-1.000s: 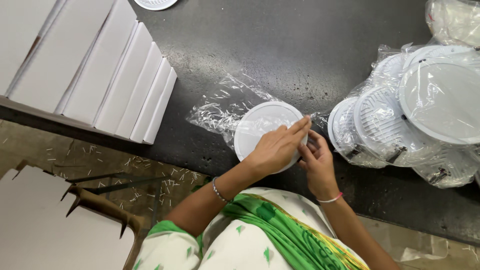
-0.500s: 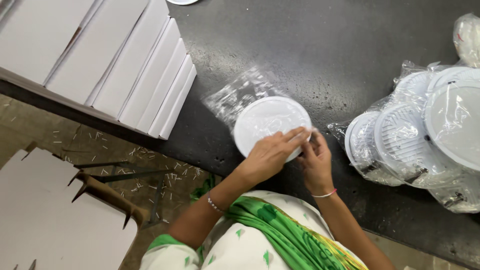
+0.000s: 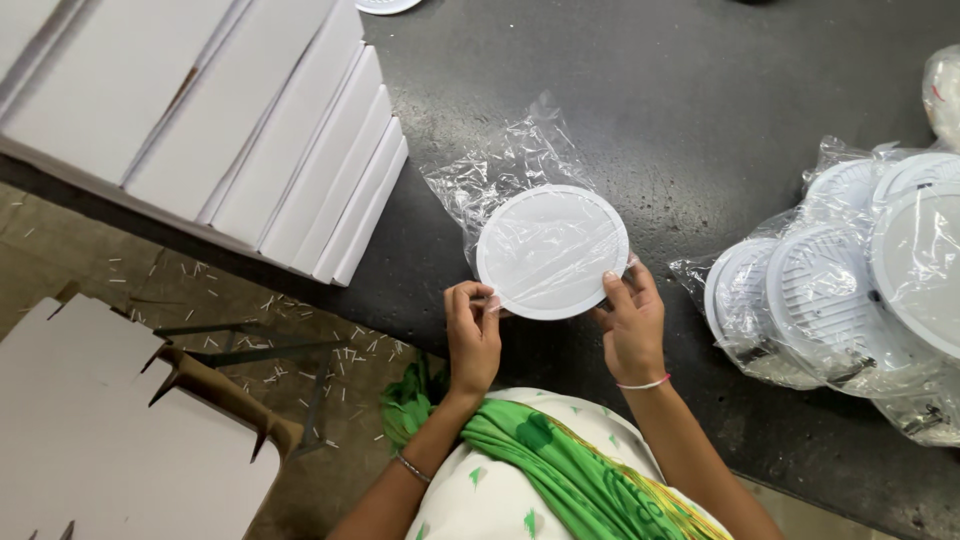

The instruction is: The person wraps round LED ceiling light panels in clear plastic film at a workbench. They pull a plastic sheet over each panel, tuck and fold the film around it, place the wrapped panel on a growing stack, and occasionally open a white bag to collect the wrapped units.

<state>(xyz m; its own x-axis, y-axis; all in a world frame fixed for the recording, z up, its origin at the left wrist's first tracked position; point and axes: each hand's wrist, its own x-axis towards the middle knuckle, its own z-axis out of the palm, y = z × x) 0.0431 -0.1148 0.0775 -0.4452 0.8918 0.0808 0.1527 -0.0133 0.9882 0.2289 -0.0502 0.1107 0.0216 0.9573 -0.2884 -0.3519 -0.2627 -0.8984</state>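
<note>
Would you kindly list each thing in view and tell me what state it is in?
Round white disc: inside a clear plastic bag, held at its lower edge.
Left hand: pinching the bag's edge.
Right hand: gripping the disc's rim.
Bagged discs: piled, overlapping, on the black table.
Flat white boxes: stacked, closed.

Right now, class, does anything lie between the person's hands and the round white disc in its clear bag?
Only the clear bag itself. The left hand and right hand pinch the disc at its near rim through the plastic; nothing else comes between them.
</note>
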